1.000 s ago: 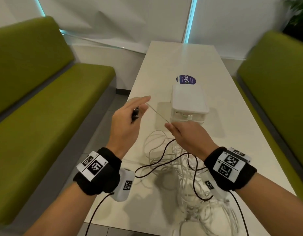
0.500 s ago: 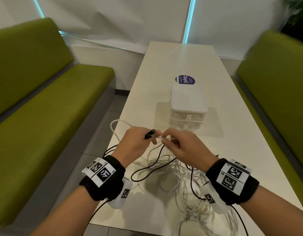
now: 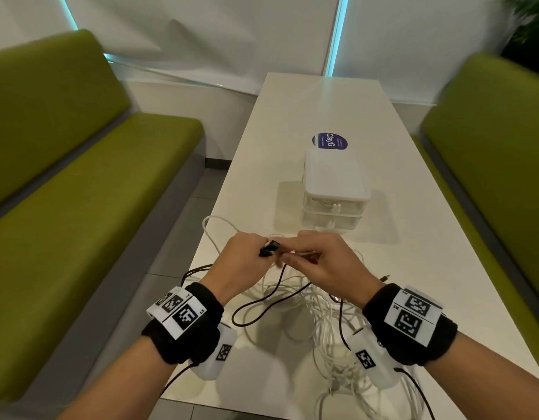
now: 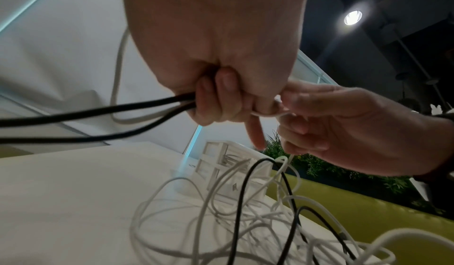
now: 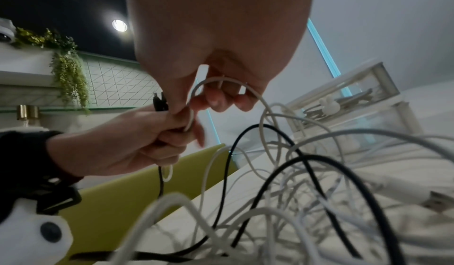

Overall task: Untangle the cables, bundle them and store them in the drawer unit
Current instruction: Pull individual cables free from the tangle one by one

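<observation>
A tangle of white and black cables (image 3: 316, 316) lies on the white table (image 3: 413, 268) in front of me. My left hand (image 3: 247, 262) grips a doubled black cable (image 4: 98, 111) together with a white cable, the black plugs (image 3: 269, 248) sticking out above its fist. My right hand (image 3: 319, 262) meets it and pinches a loop of the white cable (image 5: 221, 82) against the left fingers. The white drawer unit (image 3: 335, 189) stands just beyond both hands, its drawers closed, with cables visible through the clear fronts (image 5: 343, 102).
Green benches flank the table on the left (image 3: 80, 192) and right (image 3: 489, 177). A round dark-blue sticker (image 3: 329, 141) lies behind the drawer unit. A loose USB plug (image 5: 437, 201) lies at the right of the pile. The table's far half is bare.
A second ago my hands were apart with a white cable stretched between them. They came together and dropped lower, and the right hand now pinches a white loop at the left fist.
</observation>
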`<state>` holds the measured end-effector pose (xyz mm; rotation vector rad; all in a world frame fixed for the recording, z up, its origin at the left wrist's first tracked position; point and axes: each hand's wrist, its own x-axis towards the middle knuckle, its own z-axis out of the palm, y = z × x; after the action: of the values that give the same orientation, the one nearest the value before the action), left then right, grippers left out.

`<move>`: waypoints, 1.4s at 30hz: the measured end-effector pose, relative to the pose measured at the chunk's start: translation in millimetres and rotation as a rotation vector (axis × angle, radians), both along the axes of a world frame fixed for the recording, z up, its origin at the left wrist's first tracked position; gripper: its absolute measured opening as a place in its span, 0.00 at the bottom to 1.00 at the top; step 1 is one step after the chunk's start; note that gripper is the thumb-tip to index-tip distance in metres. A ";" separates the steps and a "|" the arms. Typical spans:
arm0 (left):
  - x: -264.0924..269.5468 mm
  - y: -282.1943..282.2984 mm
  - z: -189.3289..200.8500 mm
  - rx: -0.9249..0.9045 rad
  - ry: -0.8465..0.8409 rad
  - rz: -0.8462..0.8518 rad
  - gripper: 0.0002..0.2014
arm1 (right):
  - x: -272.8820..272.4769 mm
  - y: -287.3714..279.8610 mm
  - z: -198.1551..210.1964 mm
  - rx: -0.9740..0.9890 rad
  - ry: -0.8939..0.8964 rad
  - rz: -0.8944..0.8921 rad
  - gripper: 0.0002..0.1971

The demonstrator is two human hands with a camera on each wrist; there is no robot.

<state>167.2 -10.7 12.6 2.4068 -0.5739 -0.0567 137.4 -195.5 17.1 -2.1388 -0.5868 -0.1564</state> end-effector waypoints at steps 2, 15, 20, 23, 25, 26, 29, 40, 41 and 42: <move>-0.4 6.6 8.5 -0.137 0.053 0.006 0.29 | 2.2 -7.6 -2.2 -0.026 0.035 -0.066 0.17; 11.3 53.1 41.3 -1.053 0.303 0.040 0.33 | 24.9 -13.2 -16.8 -0.299 0.054 -0.317 0.08; 13.5 64.2 37.0 -0.711 0.166 0.157 0.28 | 25.8 -23.1 -13.5 -0.418 0.107 -0.328 0.10; 18.7 64.1 24.9 -0.364 0.111 0.373 0.22 | 26.9 -27.7 -11.7 -0.402 0.088 -0.360 0.15; 19.6 63.1 18.5 -0.273 0.033 0.452 0.18 | 26.7 -28.3 -7.8 -0.451 0.077 -0.354 0.16; 17.2 60.6 19.2 -0.272 -0.039 0.453 0.16 | 25.8 -27.7 -4.9 -0.489 0.075 -0.344 0.17; 7.0 40.3 33.3 -0.343 -0.309 0.290 0.14 | 23.7 -24.3 0.5 -0.514 0.046 -0.340 0.16; -7.1 -12.9 33.2 0.161 -0.036 0.048 0.10 | 18.3 -22.8 -1.6 -0.395 0.009 -0.284 0.09; -7.7 -10.1 35.0 0.110 -0.034 0.057 0.11 | 19.4 -24.3 -5.9 -0.365 0.041 -0.279 0.08; -6.8 -7.7 36.1 0.068 -0.044 0.065 0.12 | 20.6 -25.3 -8.6 -0.345 0.090 -0.276 0.07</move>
<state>160.5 -18.4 48.7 2.4968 -0.5209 0.0040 158.0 -220.8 8.4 -2.5427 -0.2768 -0.1155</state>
